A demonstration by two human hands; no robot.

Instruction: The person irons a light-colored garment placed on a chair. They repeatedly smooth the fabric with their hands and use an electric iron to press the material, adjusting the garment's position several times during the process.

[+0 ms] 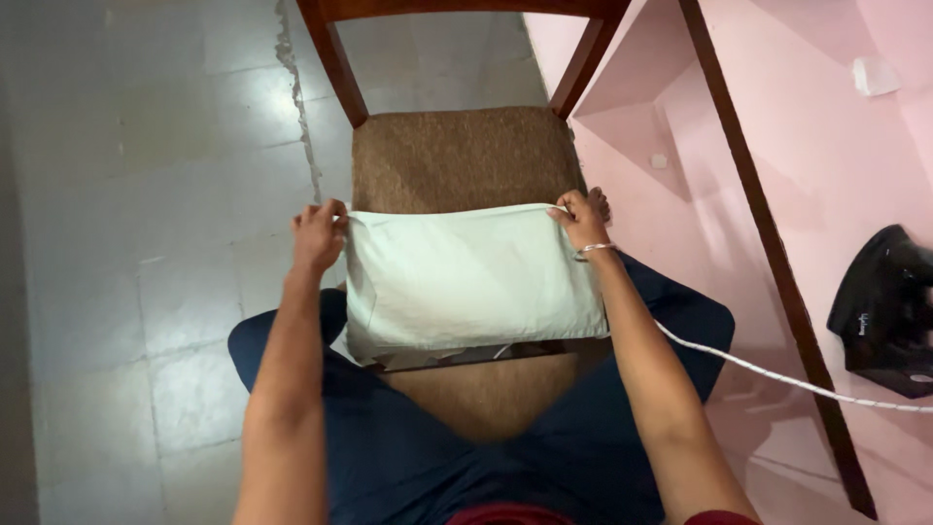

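Folded pale green cloth (pixel 471 282) sits on the brown woven seat of a wooden chair (pixel 457 156), overhanging the seat's front edge toward the person's knees. Long axis runs left-right, across the seat.

Left hand (pixel 318 236) is at the far-left corner, fingers curled shut on the cloth's top edge. Right hand (pixel 583 219) is at the far-right corner, pinched closed on the same edge; a thin bracelet (pixel 595 250) sits on that wrist. Both grips are on the far edge, so the body of the cloth lies from the hands back toward the person. The edge between the hands looks taut and nearly straight.

Neither hand is nearer: they're roughly level, one per corner, spanning the full long side. The near edge looks looser, with a lower layer peeking out under it.

Off to the right: a pink surface (pixel 836 165) with a black iron (pixel 889 311) resting on it, well apart from the cloth. Its white cord (pixel 777 374) trails across, passing just beside the right forearm. Grey tiled floor (pixel 146 194) on the left.
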